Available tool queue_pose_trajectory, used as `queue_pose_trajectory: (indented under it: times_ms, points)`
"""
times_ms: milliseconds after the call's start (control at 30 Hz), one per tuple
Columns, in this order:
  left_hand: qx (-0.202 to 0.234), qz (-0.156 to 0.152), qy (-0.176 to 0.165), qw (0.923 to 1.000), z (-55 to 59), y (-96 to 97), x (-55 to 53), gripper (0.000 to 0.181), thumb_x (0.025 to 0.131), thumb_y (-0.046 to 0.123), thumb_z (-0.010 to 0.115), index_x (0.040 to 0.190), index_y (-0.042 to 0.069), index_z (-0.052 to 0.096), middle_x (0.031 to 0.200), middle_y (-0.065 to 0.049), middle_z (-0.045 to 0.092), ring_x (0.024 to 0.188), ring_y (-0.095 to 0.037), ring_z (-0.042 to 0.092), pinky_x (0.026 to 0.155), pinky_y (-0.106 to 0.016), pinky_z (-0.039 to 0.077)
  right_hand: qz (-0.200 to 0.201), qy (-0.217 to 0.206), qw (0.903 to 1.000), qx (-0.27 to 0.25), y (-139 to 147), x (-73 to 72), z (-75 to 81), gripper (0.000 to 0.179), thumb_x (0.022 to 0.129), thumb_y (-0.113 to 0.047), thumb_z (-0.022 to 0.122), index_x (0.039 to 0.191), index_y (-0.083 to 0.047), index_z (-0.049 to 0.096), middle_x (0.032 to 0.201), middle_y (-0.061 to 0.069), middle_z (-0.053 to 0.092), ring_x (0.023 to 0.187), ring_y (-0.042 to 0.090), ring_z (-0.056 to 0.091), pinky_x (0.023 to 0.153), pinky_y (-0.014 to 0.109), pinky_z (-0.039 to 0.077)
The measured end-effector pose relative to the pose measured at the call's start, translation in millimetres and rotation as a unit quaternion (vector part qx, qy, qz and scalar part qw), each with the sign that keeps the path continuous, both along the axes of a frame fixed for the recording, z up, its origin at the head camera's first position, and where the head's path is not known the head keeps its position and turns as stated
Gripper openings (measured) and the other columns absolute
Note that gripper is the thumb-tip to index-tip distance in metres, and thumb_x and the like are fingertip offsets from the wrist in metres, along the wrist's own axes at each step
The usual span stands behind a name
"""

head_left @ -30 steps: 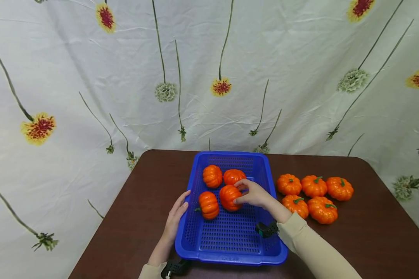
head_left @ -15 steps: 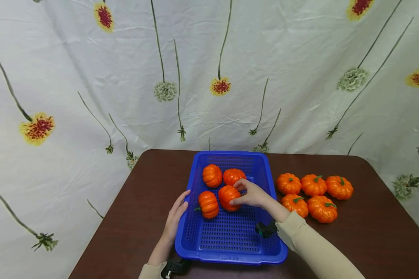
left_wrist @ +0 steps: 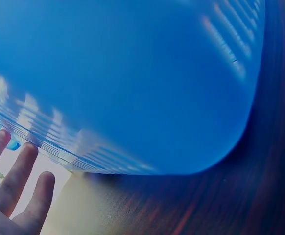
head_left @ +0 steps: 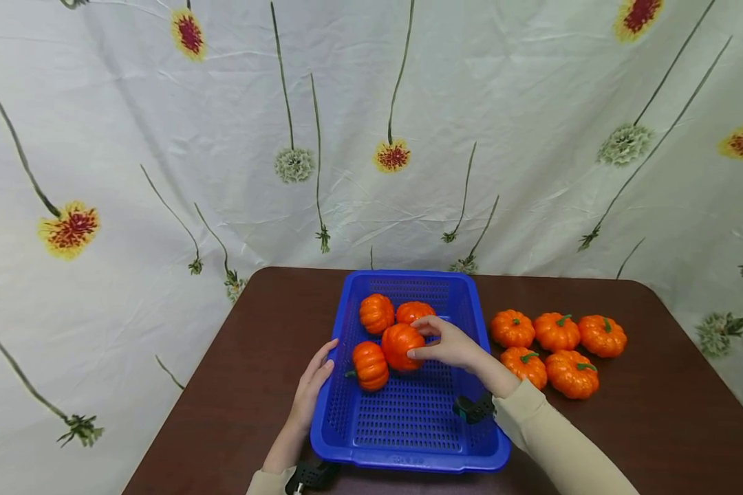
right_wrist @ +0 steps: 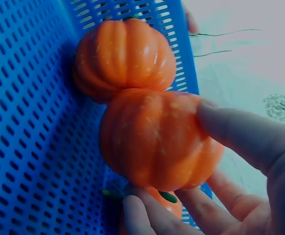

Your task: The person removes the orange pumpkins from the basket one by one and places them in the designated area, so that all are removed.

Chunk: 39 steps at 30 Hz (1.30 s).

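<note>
My right hand (head_left: 448,346) grips a small orange toy pumpkin (head_left: 401,347) inside the blue plastic basket (head_left: 408,457). In the right wrist view, thumb and fingers wrap that pumpkin (right_wrist: 157,139), its green stem pointing down toward the fingers. It sits right against another pumpkin (right_wrist: 125,58). Three more stand around it in the basket: one at near left (head_left: 370,366), one at far left (head_left: 376,314), and one behind (head_left: 415,312), partly hidden. My left hand (head_left: 309,388) lies with straight fingers along the basket's left side; in the left wrist view, the fingers (left_wrist: 22,178) extend beside its wall.
Several pumpkins with green stems (head_left: 557,331) stand in two rows on the dark brown table (head_left: 650,405), right of the basket. A white flowered cloth (head_left: 501,103) hangs behind the table.
The pumpkin in my right hand has shifted slightly left and up in the head view, closer to the near-left pumpkin. My left hand has stayed at the basket's side.
</note>
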<state>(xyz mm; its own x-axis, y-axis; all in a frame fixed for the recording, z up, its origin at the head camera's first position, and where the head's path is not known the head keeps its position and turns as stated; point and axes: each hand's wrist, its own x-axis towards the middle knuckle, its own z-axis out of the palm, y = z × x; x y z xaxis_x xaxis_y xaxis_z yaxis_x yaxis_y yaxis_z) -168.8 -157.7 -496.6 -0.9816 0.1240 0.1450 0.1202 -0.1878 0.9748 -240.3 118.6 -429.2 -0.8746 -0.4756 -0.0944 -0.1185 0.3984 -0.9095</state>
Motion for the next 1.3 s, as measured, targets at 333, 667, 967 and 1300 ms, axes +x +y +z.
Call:
queue_pose_trajectory:
  times_ms: [333, 667, 967, 1300]
  points:
    - [0.0, -0.004, 0.005, 1.0, -0.4, -0.6, 0.1, 0.045, 0.102, 0.017, 0.034, 0.145, 0.004, 0.029, 0.144, -0.022, 0.032, 0.113, -0.026, 0.052, 0.086, -0.04, 0.049, 0.028, -0.056, 0.9962, -0.062, 7, 4.4, 4.9, 0.061, 0.09, -0.021, 0.064, 0.14, -0.002, 0.034, 0.14, 0.027, 0.035, 0.114, 0.037, 0.052, 0.079, 0.042, 0.053]
    - [-0.005, -0.002, 0.006, 1.0, -0.1, -0.5, -0.6, 0.045, 0.102, 0.018, 0.035, 0.144, 0.004, 0.03, 0.142, -0.023, 0.034, 0.111, -0.024, 0.054, 0.086, -0.037, 0.049, 0.072, 0.012, 0.9943, -0.077, 18, 16.7, 15.1, 0.063, 0.094, -0.024, 0.057, 0.146, -0.007, 0.026, 0.147, 0.023, 0.025, 0.115, 0.037, 0.052, 0.087, 0.039, 0.049]
    - [-0.01, 0.001, 0.013, 0.9999, -0.8, -0.8, -0.5, 0.044, 0.102, 0.017, 0.035, 0.144, 0.004, 0.031, 0.144, -0.021, 0.032, 0.113, -0.018, 0.053, 0.087, -0.034, 0.048, 0.056, 0.072, 0.9899, -0.109, 40, 32.7, 32.2, 0.059, 0.096, -0.018, 0.054, 0.148, -0.015, 0.026, 0.149, 0.015, 0.024, 0.119, 0.036, 0.049, 0.09, 0.037, 0.047]
    - [-0.008, 0.001, 0.013, 0.9999, -1.6, -1.4, 0.7, 0.045, 0.102, 0.018, 0.035, 0.144, 0.004, 0.031, 0.145, -0.021, 0.032, 0.113, -0.019, 0.052, 0.088, -0.036, 0.048, -0.001, 0.124, 0.9838, -0.13, 74, 39.0, 33.1, 0.058, 0.096, -0.01, 0.052, 0.147, -0.017, 0.027, 0.147, 0.014, 0.028, 0.121, 0.034, 0.047, 0.089, 0.029, 0.047]
